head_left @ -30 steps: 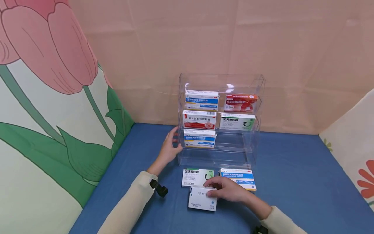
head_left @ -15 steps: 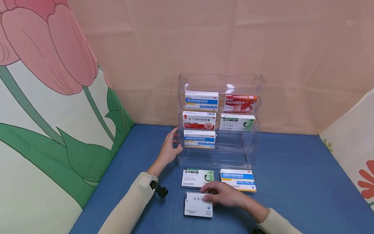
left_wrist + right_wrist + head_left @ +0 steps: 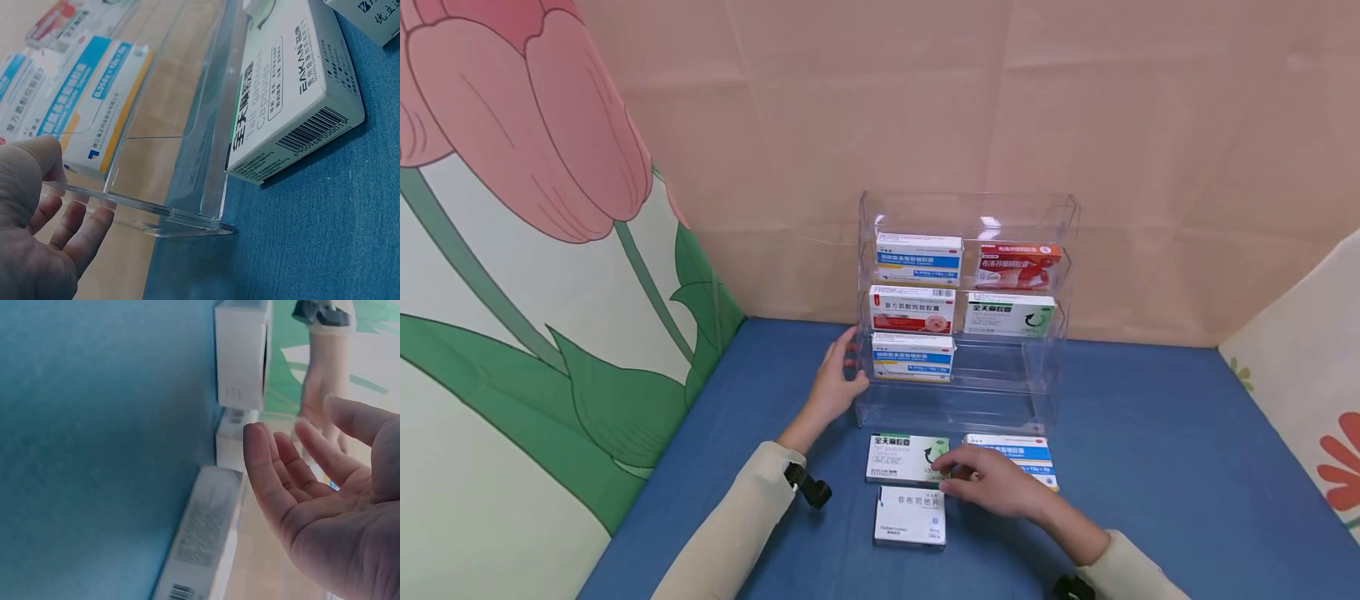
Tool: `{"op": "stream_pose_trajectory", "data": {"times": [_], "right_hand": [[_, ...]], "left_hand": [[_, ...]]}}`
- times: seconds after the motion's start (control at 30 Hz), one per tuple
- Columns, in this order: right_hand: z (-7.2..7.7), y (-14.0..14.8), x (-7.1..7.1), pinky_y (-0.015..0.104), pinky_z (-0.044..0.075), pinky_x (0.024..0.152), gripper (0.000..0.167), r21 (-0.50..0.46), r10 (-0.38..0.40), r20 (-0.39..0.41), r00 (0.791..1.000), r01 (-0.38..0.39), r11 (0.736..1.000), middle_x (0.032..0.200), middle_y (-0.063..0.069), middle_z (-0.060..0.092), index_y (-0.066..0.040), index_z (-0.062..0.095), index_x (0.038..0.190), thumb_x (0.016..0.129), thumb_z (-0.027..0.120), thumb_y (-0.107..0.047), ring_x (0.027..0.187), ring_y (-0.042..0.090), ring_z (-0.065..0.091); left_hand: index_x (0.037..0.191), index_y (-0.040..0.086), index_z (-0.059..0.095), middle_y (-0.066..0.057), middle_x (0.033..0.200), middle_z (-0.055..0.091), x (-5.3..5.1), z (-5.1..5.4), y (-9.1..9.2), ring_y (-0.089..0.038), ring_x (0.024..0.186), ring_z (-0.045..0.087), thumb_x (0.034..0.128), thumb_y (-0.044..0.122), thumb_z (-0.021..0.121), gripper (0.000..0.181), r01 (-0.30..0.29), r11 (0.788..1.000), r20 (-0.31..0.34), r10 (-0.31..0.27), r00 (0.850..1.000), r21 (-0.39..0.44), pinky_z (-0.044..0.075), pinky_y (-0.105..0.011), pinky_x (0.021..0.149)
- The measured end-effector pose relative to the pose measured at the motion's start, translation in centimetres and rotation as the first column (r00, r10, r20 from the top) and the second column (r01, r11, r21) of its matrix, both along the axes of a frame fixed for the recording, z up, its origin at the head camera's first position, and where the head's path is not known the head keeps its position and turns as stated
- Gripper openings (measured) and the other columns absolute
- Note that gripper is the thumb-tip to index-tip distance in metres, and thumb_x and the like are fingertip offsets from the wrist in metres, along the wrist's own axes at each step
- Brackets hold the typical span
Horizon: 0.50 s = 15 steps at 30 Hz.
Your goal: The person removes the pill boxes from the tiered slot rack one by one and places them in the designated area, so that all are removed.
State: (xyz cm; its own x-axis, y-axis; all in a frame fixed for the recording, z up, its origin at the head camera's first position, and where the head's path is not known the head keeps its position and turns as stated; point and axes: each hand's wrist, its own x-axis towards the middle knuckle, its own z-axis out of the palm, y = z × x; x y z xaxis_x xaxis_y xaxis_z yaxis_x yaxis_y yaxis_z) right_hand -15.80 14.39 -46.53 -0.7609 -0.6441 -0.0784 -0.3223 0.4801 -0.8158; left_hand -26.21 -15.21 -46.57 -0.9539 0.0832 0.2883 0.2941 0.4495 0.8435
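My left hand (image 3: 833,382) holds the left side panel of a clear acrylic display rack (image 3: 958,408). In the left wrist view its thumb and fingers (image 3: 87,240) lie on opposite faces of that panel. My right hand (image 3: 992,482) hovers with loosely bent fingers over the tabletop medicine boxes, holding nothing. Just left of it lies a white medicine box (image 3: 910,518) with black print. Behind that lies a white-and-green medicine box (image 3: 898,458), partly under the right fingertips in the head view. A blue-and-white medicine box (image 3: 1033,454) is partly covered by the right hand.
On the rack's tiers stand two blue-and-white boxes (image 3: 917,260), a red box (image 3: 1018,267), a red-and-white box (image 3: 912,310) and a green-and-white box (image 3: 1009,315). A blue cloth (image 3: 1150,467) covers the table. Pink fabric (image 3: 1000,100) hangs behind.
My right hand has let go of the white medicine box, which has come down nearer the table's front, and has lifted back toward the blue-and-white box. The left hand has stayed put.
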Motion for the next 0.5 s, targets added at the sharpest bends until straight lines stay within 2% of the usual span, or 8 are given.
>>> {"op": "stream_pose_trajectory", "data": {"times": [0.23, 0.5], "right_hand": [[1.6, 0.6, -0.9, 0.031, 0.054, 0.078, 0.036, -0.016, -0.019, -0.061, 0.998, 0.019, 1.000, 0.127, 0.014, 0.065, -0.006, 0.066, 0.129, 0.098, 0.066, -0.023, 0.102, 0.022, 0.066], [4.2, 1.3, -2.4, 0.033, 0.054, 0.089, 0.036, -0.017, -0.093, -0.136, 0.986, 0.091, 0.996, 0.130, 0.012, 0.065, -0.013, 0.065, 0.131, 0.097, 0.067, -0.025, 0.106, 0.020, 0.067]], "left_hand": [[0.157, 0.019, 0.033, -0.016, 0.133, 0.049, -0.1, 0.1, 0.1, -0.036, 0.111, 0.058, 0.0810, -0.005, 0.063, 0.085, 0.001, 1.000, 0.000, -0.001, 1.000, 0.000, 0.051, -0.047, 0.085], [0.157, 0.019, 0.033, -0.016, 0.135, 0.049, 0.0, 0.2, 0.1, -0.034, 0.110, 0.059, 0.0810, -0.006, 0.063, 0.085, -0.003, 1.000, 0.001, 0.004, 1.000, -0.012, 0.052, -0.047, 0.086]]}}
